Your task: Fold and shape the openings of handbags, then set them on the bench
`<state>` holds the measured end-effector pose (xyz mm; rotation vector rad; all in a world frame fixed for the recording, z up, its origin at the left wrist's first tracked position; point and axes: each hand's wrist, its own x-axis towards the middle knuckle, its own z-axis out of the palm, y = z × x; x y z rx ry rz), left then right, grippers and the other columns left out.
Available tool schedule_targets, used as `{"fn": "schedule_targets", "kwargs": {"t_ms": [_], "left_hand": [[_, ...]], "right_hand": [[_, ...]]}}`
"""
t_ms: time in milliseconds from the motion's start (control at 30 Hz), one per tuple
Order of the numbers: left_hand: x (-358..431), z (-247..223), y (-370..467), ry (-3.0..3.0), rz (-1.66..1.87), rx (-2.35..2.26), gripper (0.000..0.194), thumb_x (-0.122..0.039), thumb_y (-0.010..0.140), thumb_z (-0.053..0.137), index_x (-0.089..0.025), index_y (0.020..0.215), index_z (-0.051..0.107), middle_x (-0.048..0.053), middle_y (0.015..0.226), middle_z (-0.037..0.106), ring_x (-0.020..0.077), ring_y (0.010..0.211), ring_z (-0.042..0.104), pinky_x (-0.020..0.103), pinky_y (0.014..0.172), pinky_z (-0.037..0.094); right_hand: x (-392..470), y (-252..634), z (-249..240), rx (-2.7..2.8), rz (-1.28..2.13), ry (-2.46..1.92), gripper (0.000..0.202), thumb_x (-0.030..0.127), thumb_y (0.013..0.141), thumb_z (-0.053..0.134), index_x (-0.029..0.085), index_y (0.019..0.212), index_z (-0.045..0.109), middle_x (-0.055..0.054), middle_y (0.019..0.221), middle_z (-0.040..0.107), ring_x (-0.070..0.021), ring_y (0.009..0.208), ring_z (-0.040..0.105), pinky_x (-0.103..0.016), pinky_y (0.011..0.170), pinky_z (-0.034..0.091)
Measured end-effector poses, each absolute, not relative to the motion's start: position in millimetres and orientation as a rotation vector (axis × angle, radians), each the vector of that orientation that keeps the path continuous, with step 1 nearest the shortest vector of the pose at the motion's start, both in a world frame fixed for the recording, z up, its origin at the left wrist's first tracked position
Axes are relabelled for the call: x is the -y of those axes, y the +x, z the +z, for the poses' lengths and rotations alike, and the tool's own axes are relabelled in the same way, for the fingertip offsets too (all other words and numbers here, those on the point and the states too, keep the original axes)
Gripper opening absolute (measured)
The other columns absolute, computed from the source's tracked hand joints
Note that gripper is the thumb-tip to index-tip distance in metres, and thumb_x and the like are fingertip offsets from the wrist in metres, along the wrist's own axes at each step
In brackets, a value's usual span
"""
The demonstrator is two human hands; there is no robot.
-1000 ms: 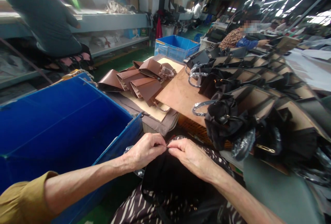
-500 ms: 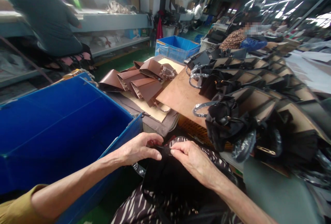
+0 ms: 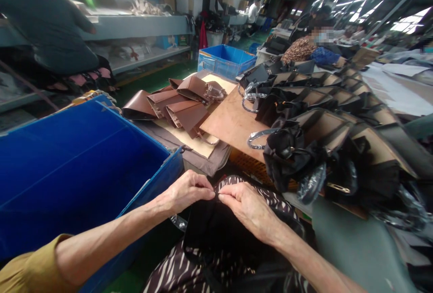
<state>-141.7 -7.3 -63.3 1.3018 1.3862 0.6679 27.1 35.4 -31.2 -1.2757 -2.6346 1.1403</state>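
A black handbag [image 3: 216, 230] lies across my lap, over patterned brown-and-white cloth [image 3: 165, 268]. Its plastic-wrapped handle [image 3: 178, 223] sticks out at the left. My left hand [image 3: 189, 191] pinches at the bag's upper edge, thumb against fingers. Right beside it, my right hand [image 3: 245, 205] pinches the same edge, with the fingertips of both hands nearly meeting. Whatever small part lies between the fingertips is too dark and small to make out.
A large blue bin [image 3: 67, 162] stands at my left. Ahead, brown bags [image 3: 186, 108] rest on a low surface beside a brown board [image 3: 230, 123]. Several black bags [image 3: 291, 148] crowd the right. Behind is a smaller blue bin [image 3: 226, 60]. A person [image 3: 50, 26] sits at the left bench.
My left hand has closed from a looser grasp into a pinch, and its fingertips have come closer to my right hand's. The whole view has shifted slightly.
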Motion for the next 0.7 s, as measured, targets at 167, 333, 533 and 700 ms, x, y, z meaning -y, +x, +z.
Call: {"fn": "schedule_targets", "kwargs": {"t_ms": [167,333,533,700], "left_hand": [[9.7,-60.5,-142.1,1.417,0.674,-1.391,0.02,-0.029,0.073,0.054,-0.013,0.069,0.065,-0.001,0.064,0.058,0.0121,0.063,0.05,0.02,0.058,0.035],[13.6,-60.5,-149.6,1.411,0.696,-1.385,0.021,-0.029,0.075,0.053,-0.013,0.065,0.063,-0.002,0.064,0.055,0.0114,0.063,0.049,0.019,0.06,0.035],[14.6,-68.9,-159.2,1.449,0.658,-1.367,0.026,-0.039,0.075,0.054,-0.015,0.07,0.062,-0.002,0.07,0.052,0.0115,0.066,0.046,0.019,0.06,0.034],[16.2,-69.0,-158.1,1.509,0.708,-1.287,0.031,-0.045,0.074,0.056,-0.015,0.071,0.061,0.0,0.079,0.051,0.0129,0.073,0.047,0.019,0.062,0.035]], "right_hand": [[-46.5,38.1,-28.4,2.693,1.29,-1.168,0.025,0.027,0.08,0.045,0.018,0.059,0.057,0.004,0.055,0.047,-0.0103,0.057,0.042,-0.022,0.054,0.026],[-62.9,71.9,-16.1,2.787,1.192,-1.398,0.015,0.029,0.072,0.055,0.024,0.079,0.067,0.0,0.08,0.063,-0.0177,0.079,0.052,-0.025,0.066,0.032],[-62.8,96.5,-12.0,2.628,1.316,-1.476,0.017,0.026,0.072,0.053,0.023,0.083,0.066,0.001,0.081,0.064,-0.0173,0.08,0.055,-0.024,0.067,0.035],[-59.0,95.9,-17.2,2.622,1.248,-1.446,0.019,0.029,0.078,0.047,0.021,0.073,0.063,0.003,0.07,0.062,-0.0139,0.069,0.053,-0.023,0.062,0.032]]}}
